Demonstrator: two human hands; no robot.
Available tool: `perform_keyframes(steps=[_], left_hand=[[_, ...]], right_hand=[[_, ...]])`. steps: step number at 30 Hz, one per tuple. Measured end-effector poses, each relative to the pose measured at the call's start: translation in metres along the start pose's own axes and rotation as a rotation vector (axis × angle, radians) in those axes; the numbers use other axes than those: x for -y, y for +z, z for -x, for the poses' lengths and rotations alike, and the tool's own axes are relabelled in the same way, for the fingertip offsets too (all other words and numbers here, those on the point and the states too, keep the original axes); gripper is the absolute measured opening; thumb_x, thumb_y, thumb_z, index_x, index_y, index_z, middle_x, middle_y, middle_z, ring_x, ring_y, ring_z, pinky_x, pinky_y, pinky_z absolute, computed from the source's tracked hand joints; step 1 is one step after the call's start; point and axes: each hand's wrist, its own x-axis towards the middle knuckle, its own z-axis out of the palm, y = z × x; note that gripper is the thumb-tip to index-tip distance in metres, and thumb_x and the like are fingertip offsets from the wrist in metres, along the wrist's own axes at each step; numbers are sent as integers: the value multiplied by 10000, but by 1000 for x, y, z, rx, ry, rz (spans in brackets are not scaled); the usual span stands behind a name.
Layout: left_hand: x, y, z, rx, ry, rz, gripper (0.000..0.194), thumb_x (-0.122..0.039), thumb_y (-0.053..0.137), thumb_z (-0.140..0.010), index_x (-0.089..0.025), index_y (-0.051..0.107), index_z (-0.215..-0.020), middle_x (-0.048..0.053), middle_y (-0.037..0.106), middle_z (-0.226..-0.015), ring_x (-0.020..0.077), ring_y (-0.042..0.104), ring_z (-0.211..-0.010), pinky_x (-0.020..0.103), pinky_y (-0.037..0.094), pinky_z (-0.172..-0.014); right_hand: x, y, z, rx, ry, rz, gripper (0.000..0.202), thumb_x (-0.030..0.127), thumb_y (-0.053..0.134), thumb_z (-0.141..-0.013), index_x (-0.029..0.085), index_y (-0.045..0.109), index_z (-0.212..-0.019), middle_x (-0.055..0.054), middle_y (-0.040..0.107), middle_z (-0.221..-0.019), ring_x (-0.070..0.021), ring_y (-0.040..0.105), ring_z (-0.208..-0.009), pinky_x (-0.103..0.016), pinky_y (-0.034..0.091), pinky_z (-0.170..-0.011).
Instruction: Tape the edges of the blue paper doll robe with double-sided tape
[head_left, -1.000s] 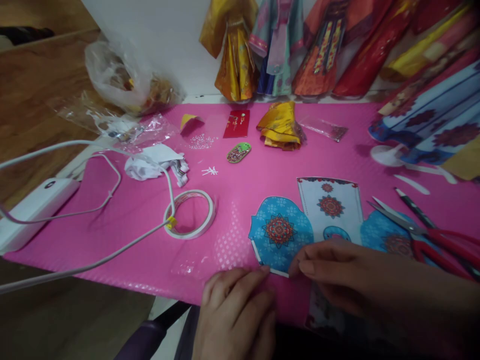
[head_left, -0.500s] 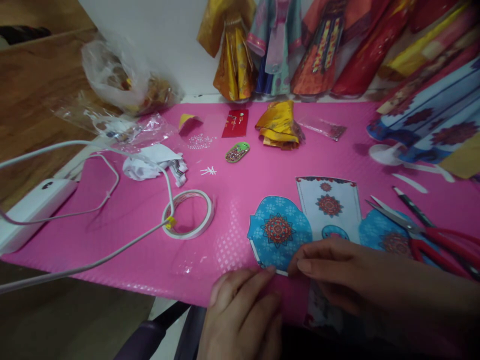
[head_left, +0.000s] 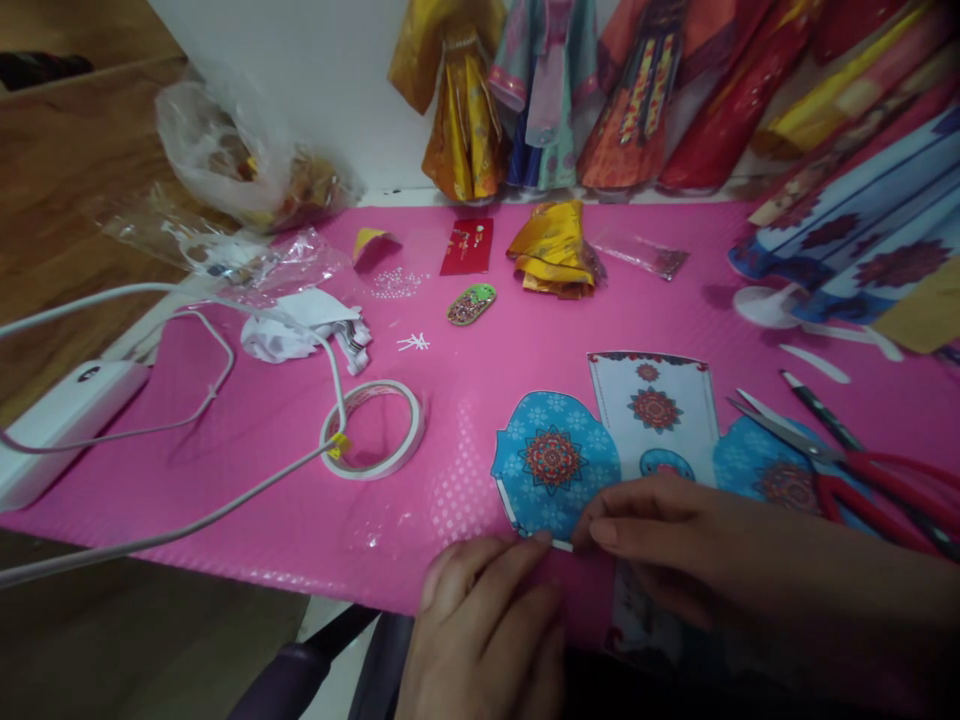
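A paper clothing cutout (head_left: 673, 385) with a white middle and blue, flower-printed sides lies at the front of the pink-covered table. My left hand (head_left: 480, 630) has its fingers bent together, a fingertip at the lower edge of the left blue part, where a narrow white strip shows. At that same edge, a little to the right, my right hand (head_left: 675, 540) pinches the paper between thumb and fingers. My right forearm covers the cutout's lower middle. Red-handled scissors (head_left: 825, 455), blades apart, rest over the right blue part.
A tape roll (head_left: 375, 430) lies left of the cutout, with a white cable (head_left: 247, 490) passing over it. A pencil (head_left: 821, 410) lies beside the scissors. Behind are a green sequined piece (head_left: 471, 304), a red card (head_left: 466, 247) and gold fabric (head_left: 553, 248). Doll-sized dresses (head_left: 465, 120) line the wall.
The view has shifted very slightly, so the table things sit a little further left. Both hands keep their place at the cutout's lower edge.
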Motion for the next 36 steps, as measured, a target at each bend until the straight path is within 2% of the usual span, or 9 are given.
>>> perform_keyframes(steps=[6,13,20,24,28,31,33,36], left_hand=[[5,-5,0,56,5,6,222,-12,600,-822,-144,697,-971,97,767,-1097,210,625,-981,326,522,-864],[7,-6,3,80,-42,34,226,9,574,-855,-129,689,-992,106,729,-1146,202,601,-1019,322,499,-897],[6,-5,4,108,-68,-15,230,-13,569,-871,-130,676,-1037,113,701,-1167,231,582,-1034,366,505,-879],[9,-6,6,142,-55,-28,248,-37,566,-886,-135,675,-1086,133,683,-1195,255,577,-1046,398,526,-852],[12,-6,11,191,-46,-49,311,-52,610,-885,-152,652,-1176,129,646,-1274,256,559,-1114,396,528,-896],[12,-6,10,164,-44,-41,273,-59,602,-893,-150,655,-1144,131,659,-1246,259,569,-1096,402,528,-889],[10,-6,8,150,-44,-31,234,-58,594,-894,-146,662,-1099,133,670,-1219,263,578,-1077,406,524,-878],[7,-6,5,133,-58,-1,202,-45,583,-884,-150,672,-1032,125,665,-1206,252,586,-1041,392,510,-860]], right_hand=[[11,3,-3,-26,-48,-11,307,448,493,-982,230,663,-848,16,608,-609,-127,528,-538,-246,342,-481],[33,7,-5,-112,-68,136,132,260,551,-866,203,671,-857,14,608,-657,-143,522,-581,-272,329,-520],[40,14,-7,-208,-70,230,73,232,571,-790,203,620,-744,28,544,-587,-138,478,-537,-271,319,-485],[40,14,-9,-223,-97,251,92,231,547,-787,210,577,-703,35,515,-566,-135,448,-521,-277,300,-478],[37,11,-10,-233,-109,252,123,263,545,-801,213,574,-692,39,506,-576,-133,433,-544,-270,305,-487],[34,8,-10,-242,-113,283,137,252,535,-814,214,580,-691,38,514,-585,-132,432,-555,-265,307,-490],[33,3,-10,-239,-160,322,145,226,522,-831,214,566,-694,40,525,-597,-128,442,-559,-263,308,-496],[34,-7,-10,-208,-308,412,167,194,507,-879,213,542,-717,46,543,-630,-120,467,-577,-259,313,-523]])
